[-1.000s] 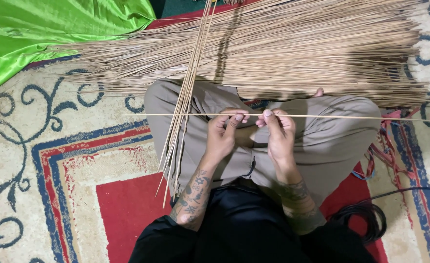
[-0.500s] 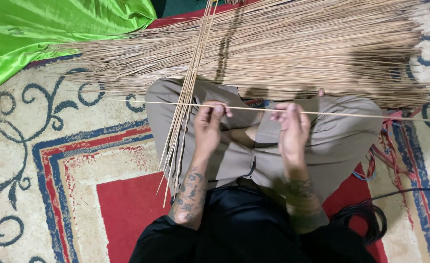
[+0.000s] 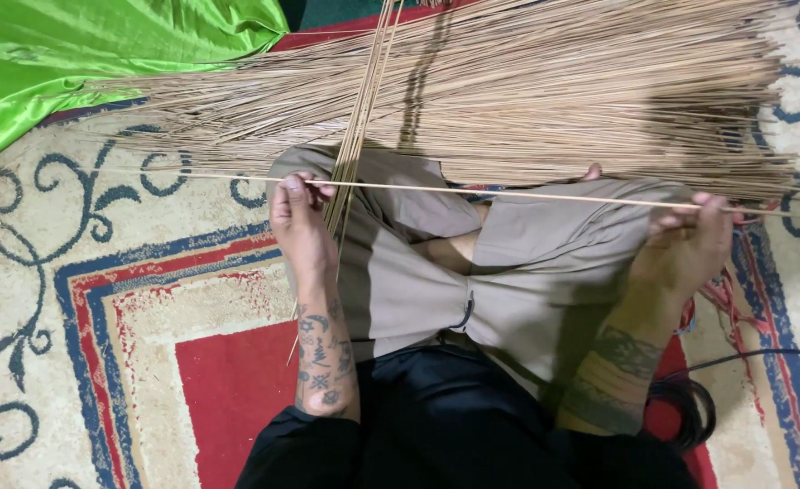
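A single thin stick (image 3: pixel 508 193) runs nearly level across the view, its long axis left to right with the right end dipping a touch lower, stretched above the person's crossed legs in tan trousers (image 3: pixel 436 272). The left hand (image 3: pixel 298 213) pinches it between thumb and fingertips near the left knee; the right hand (image 3: pixel 689 240) is closed round it far over by the right knee, so the two hands sit well apart with a long bare span between them. The stick's left end thins out over the carpet (image 3: pixel 101 299) and is hard to follow; its right end merges with the pile behind, and I cannot tell where it stops. Just beyond lies that big pile of sticks (image 3: pixel 526 91), lengthwise the same way, cut off at the top edge. A small bundle of sticks (image 3: pixel 364 118) crosses it almost upright, passing under the left hand's fingers, its lower end hidden behind the forearm. Green satin cloth (image 3: pixel 83 63) fills the upper left corner. Open carpet lies to the left; a black cable (image 3: pixel 689 398) curls by the right elbow.
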